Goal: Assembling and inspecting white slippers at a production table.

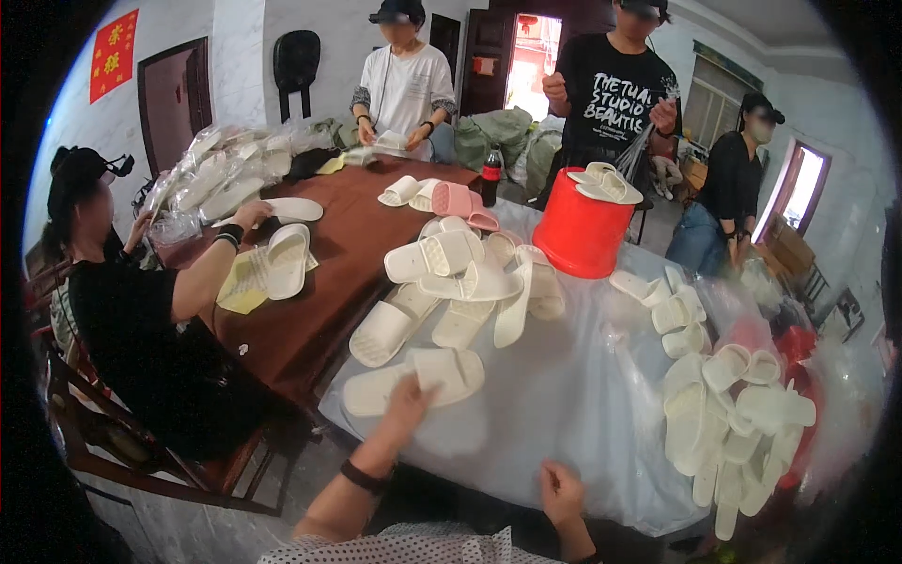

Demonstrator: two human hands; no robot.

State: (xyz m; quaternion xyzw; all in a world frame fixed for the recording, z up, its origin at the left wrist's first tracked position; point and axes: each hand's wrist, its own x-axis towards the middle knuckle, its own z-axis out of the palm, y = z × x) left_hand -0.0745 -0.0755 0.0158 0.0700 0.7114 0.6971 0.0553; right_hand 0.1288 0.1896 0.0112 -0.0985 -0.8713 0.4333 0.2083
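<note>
My left hand [406, 406] reaches over the near edge of the white-covered table. Its fingers are closed at the side of a cream slipper [451, 374], one of a pair lying together there. My right hand [562, 491] hovers at the table's front edge with its fingers curled in, and nothing shows in it. Just beyond my left hand lies a heap of cream slippers [460, 282], some overlapping. A single slipper [387, 327] rests at the heap's near left side. Another pile of cream slippers [695, 414] lies at the right, partly on clear plastic.
A red bucket [583, 230] bears slippers on top. Beside it stands a dark drink bottle [490, 174]. Pink slippers [460, 202] lie on the brown table [329, 235]. Bagged slippers [225, 169] pile up far left. Several co-workers stand or sit around; one's hand [250, 216] touches a slipper.
</note>
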